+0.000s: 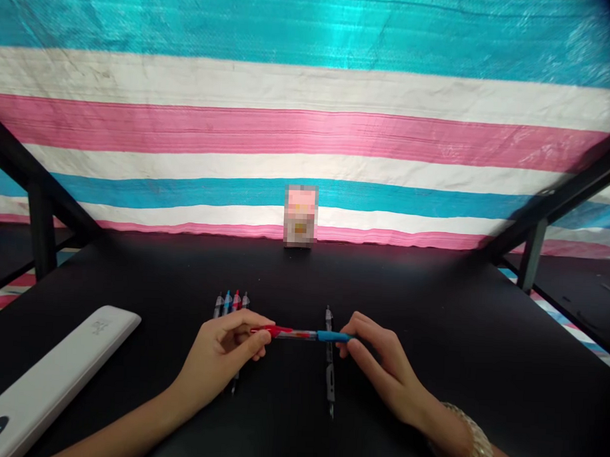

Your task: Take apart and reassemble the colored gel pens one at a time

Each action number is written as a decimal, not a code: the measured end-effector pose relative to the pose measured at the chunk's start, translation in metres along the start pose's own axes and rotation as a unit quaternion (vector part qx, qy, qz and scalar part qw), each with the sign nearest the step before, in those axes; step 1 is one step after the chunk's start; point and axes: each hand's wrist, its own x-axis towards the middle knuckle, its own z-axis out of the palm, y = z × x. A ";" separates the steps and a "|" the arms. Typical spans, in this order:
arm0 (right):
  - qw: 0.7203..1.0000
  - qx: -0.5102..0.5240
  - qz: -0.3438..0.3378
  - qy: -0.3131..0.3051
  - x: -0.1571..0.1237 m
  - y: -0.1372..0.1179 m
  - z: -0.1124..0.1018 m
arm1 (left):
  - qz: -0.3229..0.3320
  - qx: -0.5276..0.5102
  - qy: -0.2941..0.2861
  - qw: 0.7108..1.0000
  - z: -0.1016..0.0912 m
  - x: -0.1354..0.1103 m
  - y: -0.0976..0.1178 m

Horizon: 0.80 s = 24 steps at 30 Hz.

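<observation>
My left hand (225, 356) and my right hand (380, 364) hold one pen (301, 334) level between them, just above a black table (456, 340). The left fingers pinch its red end, the right fingers pinch its blue end. A dark pen (329, 373) lies on the table under the right fingertips, pointing toward me. Several pens (231, 302) with grey, blue and red tops lie side by side just beyond my left hand, partly hidden by it.
A long white flat device (54, 380) lies at the table's left front. A small blurred box (301, 215) stands at the table's far edge before a striped teal, white and pink tarp. Black frame bars (40, 199) slant at both sides.
</observation>
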 end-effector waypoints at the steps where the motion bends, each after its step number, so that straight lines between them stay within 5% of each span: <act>1: 1.000 0.002 0.009 -0.001 0.000 0.001 0.000 | 0.002 0.001 -0.002 1.000 0.000 0.000 -0.001; 24: 0.999 0.033 0.023 0.024 0.007 0.002 -0.001 | -0.018 -0.007 0.030 0.999 0.001 0.001 0.004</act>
